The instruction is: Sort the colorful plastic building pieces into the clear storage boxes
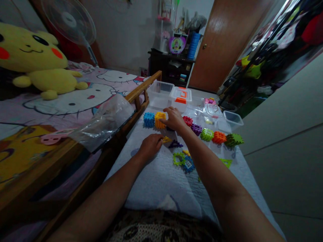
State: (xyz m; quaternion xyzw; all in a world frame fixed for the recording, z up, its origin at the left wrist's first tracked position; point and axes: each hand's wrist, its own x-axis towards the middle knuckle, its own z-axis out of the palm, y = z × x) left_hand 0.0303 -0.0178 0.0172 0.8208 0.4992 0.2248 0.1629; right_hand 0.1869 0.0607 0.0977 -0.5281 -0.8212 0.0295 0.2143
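Right, near edge first: loose flat pieces [182,160], green and blue, lie on the white quilted mat [161,181]. Left hand [150,145] rests palm-down, fingers curled on a small yellow piece [166,139]; purple triangle [175,145] just beside. Right hand [173,118] is further out, fingers on the yellow cube [159,120], w/ blue cube [149,119] touching it. Behind, clear plastic box [159,92] and orange-latched lid [181,94].
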